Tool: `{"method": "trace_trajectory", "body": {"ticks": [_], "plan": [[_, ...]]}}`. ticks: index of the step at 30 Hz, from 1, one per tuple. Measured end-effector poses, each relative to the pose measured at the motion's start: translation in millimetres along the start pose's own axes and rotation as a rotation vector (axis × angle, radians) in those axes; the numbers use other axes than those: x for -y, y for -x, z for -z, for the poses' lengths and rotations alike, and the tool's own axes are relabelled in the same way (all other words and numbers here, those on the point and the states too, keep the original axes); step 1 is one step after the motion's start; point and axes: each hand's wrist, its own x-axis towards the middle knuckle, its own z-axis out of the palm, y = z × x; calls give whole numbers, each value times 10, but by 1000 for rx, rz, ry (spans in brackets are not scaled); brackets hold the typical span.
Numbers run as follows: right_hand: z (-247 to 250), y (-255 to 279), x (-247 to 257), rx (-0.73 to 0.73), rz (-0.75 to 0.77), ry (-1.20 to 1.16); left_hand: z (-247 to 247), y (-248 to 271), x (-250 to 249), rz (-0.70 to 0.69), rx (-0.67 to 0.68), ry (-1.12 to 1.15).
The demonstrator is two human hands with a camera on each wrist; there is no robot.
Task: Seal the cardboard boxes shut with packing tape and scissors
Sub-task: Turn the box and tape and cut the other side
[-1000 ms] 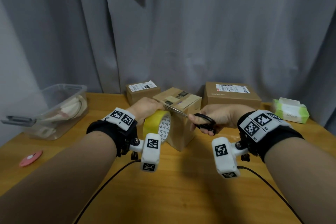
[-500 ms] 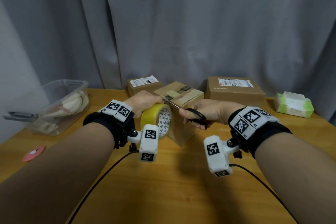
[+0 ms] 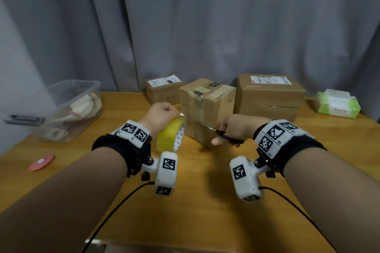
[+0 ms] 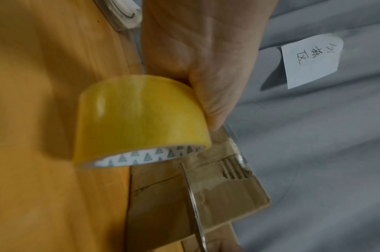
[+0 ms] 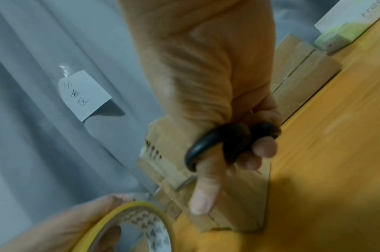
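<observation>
My left hand (image 3: pixel 162 114) grips a yellow tape roll (image 3: pixel 170 136) just left of the middle cardboard box (image 3: pixel 207 109), which stands corner-on with old tape across its top. In the left wrist view the tape roll (image 4: pixel 139 119) hangs under my left hand (image 4: pixel 206 71), and a clear strip of tape runs from the roll toward the box (image 4: pixel 228 192). My right hand (image 3: pixel 238 127) holds black-handled scissors (image 3: pixel 228 137), thumb and fingers through the loops (image 5: pixel 234 141). The scissor blade (image 4: pixel 194 213) lies against the box's front face, below the roll.
Two more cardboard boxes stand at the back, a small one (image 3: pixel 162 88) on the left and a larger one (image 3: pixel 269 96) on the right. A clear plastic bin (image 3: pixel 70 109) sits far left, a green tissue pack (image 3: pixel 337 104) far right, a pink disc (image 3: pixel 41 162) near the left edge.
Both hands have dropped from the box's top edge to its front face. The scissors now point lower across the box and the roll hangs lower beside it.
</observation>
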Motion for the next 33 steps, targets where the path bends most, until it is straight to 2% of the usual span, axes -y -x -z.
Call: {"method": "trace_trajectory", "body": {"ticks": [5, 8, 9, 11, 13, 14, 15, 16, 19, 21, 23, 28, 29, 31, 32, 33], "plan": [[-346, -52, 35, -71, -26, 312, -47, 67, 257, -163, -109, -142], [-446, -47, 28, -167, 4, 293, -112, 109, 353, -201, -122, -133], [-430, -23, 43, -255, 37, 230, -118, 104, 363, -208, -125, -132], [-326, 58, 129, -544, 144, 113, -111, 63, 347, -205, -121, -138], [-161, 102, 277, -897, 278, 144, -84, 3, 319, -178, -115, -163], [-73, 97, 362, -1018, 341, 195, -69, -24, 308, -158, -112, -177], [9, 56, 437, -1064, 375, 245, -53, -48, 306, -138, -107, -191], [76, -28, 495, -1036, 365, 284, -36, -68, 310, -124, -103, -206], [133, -330, 605, -811, 197, 307, 35, -117, 353, -93, -105, -214], [80, -480, 578, -816, 148, 378, 62, -133, 394, -93, -110, -190], [49, -539, 499, -877, 193, 415, 54, -116, 428, -126, -109, -183], [201, -459, 321, -752, 208, 479, -37, -8, 421, -241, -90, -212], [198, -412, 328, -790, 246, 484, -65, 25, 396, -273, -68, -211], [104, -276, 387, -905, 454, 351, -134, 107, 309, -404, -32, -223], [30, -207, 428, -876, 575, 200, -162, 143, 250, -482, -31, -228], [-51, -124, 469, -783, 661, 33, -177, 169, 178, -544, -43, -231]]}}
